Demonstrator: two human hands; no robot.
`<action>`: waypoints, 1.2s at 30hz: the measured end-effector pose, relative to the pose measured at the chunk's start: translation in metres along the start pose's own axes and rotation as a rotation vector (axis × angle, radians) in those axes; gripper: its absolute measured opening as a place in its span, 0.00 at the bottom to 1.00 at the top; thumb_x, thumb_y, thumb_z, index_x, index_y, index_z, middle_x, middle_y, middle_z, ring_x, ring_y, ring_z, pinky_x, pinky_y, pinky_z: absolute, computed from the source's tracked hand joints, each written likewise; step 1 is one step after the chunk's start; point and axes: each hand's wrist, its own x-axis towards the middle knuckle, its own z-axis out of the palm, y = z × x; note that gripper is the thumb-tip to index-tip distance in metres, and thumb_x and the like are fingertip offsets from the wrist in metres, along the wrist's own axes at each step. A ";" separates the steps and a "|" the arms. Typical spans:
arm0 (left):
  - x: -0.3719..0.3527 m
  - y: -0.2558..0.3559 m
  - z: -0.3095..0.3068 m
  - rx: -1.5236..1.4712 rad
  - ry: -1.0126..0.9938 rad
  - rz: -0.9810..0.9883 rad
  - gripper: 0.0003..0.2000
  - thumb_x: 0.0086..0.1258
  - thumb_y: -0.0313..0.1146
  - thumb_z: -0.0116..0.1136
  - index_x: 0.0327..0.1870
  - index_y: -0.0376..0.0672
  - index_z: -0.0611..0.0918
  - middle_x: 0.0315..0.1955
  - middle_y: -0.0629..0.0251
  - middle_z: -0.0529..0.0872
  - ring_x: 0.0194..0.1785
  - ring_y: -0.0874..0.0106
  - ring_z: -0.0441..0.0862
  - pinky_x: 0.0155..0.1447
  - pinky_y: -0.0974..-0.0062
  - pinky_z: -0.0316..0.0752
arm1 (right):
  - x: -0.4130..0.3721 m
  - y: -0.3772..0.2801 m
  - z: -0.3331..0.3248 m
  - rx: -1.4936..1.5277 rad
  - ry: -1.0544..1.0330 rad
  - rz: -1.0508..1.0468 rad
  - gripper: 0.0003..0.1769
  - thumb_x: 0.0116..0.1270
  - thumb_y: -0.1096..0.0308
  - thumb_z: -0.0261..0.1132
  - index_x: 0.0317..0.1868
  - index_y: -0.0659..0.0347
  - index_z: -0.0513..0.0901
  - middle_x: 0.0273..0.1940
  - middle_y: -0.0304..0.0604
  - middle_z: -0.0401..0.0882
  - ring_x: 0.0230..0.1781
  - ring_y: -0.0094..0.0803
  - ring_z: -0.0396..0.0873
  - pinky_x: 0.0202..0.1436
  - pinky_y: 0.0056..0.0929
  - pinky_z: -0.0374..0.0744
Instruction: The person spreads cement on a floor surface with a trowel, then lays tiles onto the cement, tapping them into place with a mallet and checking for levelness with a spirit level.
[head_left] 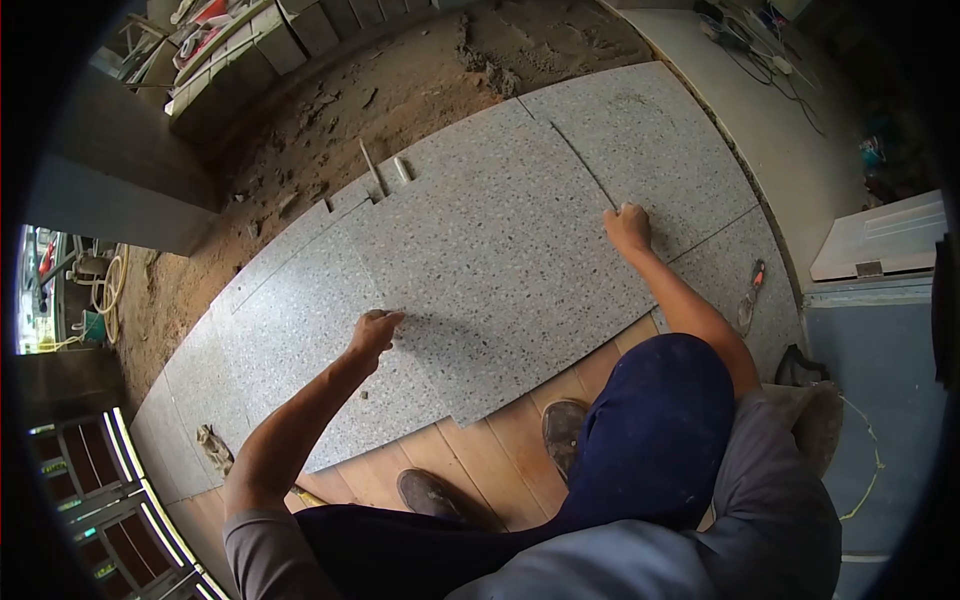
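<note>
Large speckled grey slabs (490,240) lie side by side across the floor. Over one of them, left of centre, is my left hand (373,335), its fingers curled together; anything inside them is too small to make out. My right hand (628,230) is closed in a fist at a seam further right. From that fist a thin dark line (582,163), either a slim rod or an open gap, runs up between two slabs. What the fist grips is hidden.
Two short bars (373,168) stick out at the slabs' far edge, with rough soil (330,110) beyond. A red-handled tool (751,290) lies at right, a crumpled rag (214,449) at left. Wooden-looking tiles (500,455) show near my shoes. A pillar (130,180) stands at left.
</note>
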 end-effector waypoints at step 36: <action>0.017 -0.136 -0.192 -0.733 0.515 -0.161 0.24 0.55 0.41 0.63 0.53 0.42 0.77 0.46 0.54 0.77 0.47 0.56 0.74 0.46 0.54 0.73 | -0.123 -0.149 0.036 0.549 -0.503 0.013 0.26 0.61 0.50 0.72 0.27 0.70 0.79 0.26 0.53 0.80 0.30 0.37 0.78 0.36 0.44 0.76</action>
